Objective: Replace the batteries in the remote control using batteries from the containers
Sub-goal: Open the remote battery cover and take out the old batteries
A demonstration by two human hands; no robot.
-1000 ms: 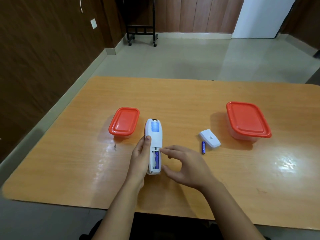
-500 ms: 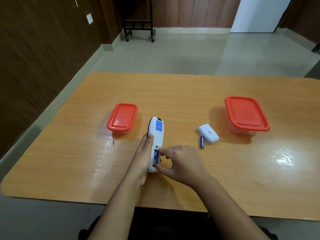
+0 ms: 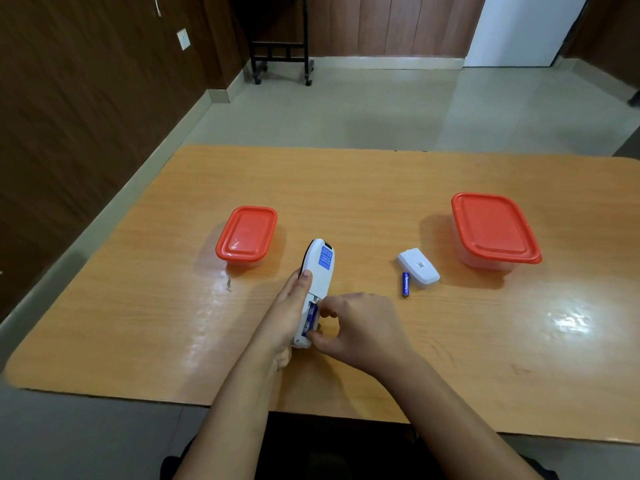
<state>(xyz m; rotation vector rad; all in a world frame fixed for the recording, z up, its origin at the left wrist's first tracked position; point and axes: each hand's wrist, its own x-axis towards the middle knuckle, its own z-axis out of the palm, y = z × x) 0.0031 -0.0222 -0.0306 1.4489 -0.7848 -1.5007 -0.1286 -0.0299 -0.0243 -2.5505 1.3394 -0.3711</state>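
A white remote control (image 3: 320, 268) lies face down on the wooden table (image 3: 346, 188), tilted onto its left edge, its battery bay uncovered. My left hand (image 3: 287, 313) grips its left side, thumb on the back. A blue battery (image 3: 310, 320) sits in the bay, and my right hand (image 3: 353, 327) pinches it with thumb and fingertips. The white battery cover (image 3: 418, 268) lies to the right, with a loose blue battery (image 3: 405, 284) beside it. Two clear containers with closed red lids stand on the table: a small one (image 3: 246, 235) at left and a larger one (image 3: 493, 230) at right.
The table's near edge runs just below my forearms. Beyond the far edge is tiled floor, a black wheeled stand (image 3: 281, 53) by the wood-panelled wall, and a white door (image 3: 519, 29) at the back right.
My right hand has closed in from hovering open beside the remote to pinching the battery in the bay. The remote has tipped up onto its left edge under my left hand.
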